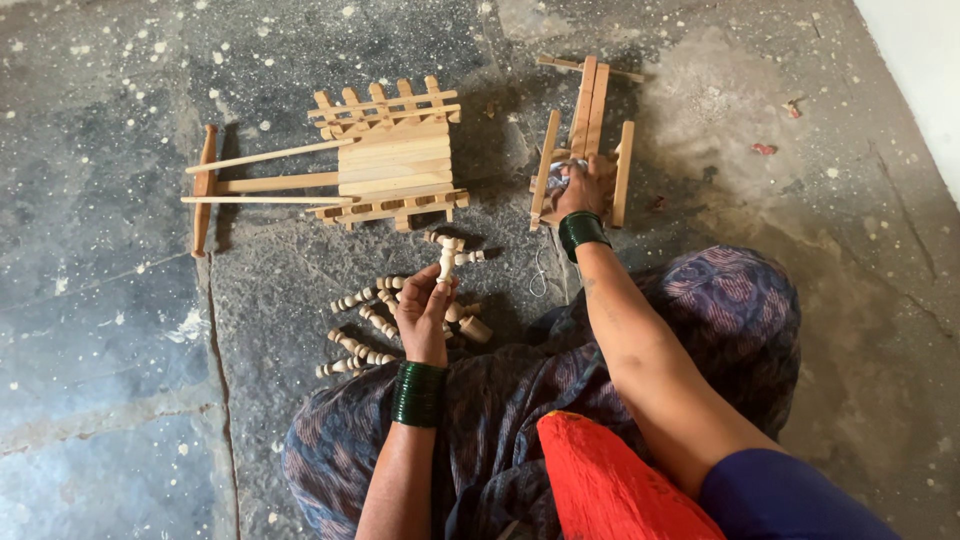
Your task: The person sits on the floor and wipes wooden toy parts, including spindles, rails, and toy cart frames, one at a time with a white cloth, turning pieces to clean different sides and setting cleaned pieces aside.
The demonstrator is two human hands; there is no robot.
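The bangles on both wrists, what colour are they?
Dark green bangles, stacked on each wrist, seen in the head view.

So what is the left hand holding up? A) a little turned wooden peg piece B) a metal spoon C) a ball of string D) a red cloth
A: the left hand grips a pale turned wooden peg piece above a small pile of similar pegs on the stone floor.

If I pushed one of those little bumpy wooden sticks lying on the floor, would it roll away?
Probably a little: the turned wooden spindles look round, so one could roll on the stone floor. They look stiff and light. The left hand lifts one easily.
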